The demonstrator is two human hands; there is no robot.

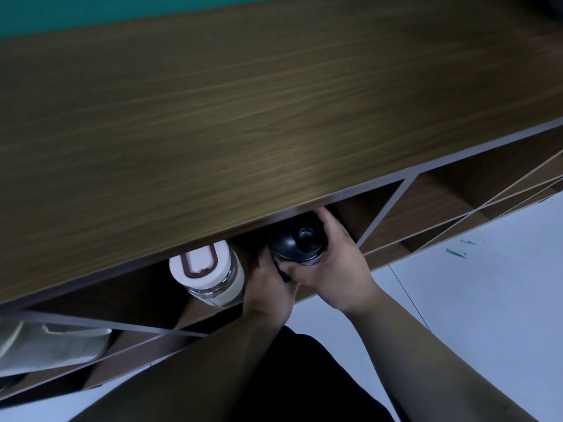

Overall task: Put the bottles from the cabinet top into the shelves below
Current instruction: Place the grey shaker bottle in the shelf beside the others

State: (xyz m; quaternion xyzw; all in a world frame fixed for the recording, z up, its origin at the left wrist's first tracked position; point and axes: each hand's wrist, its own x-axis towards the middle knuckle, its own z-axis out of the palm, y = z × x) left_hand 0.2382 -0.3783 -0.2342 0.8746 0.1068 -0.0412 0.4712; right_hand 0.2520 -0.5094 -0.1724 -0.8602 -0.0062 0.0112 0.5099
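While I lean over the wooden cabinet top (243,117), both my hands are wrapped around the black bottle (297,243), my left hand (269,289) under its near side and my right hand (336,266) gripping its right flank. It sits in the shelf (380,220) just below the top, its long axis upright, its black lid facing up toward me (no label or writing is legible). Just to its left stands a clear glass bottle (210,274), white-lidded, likewise upright.
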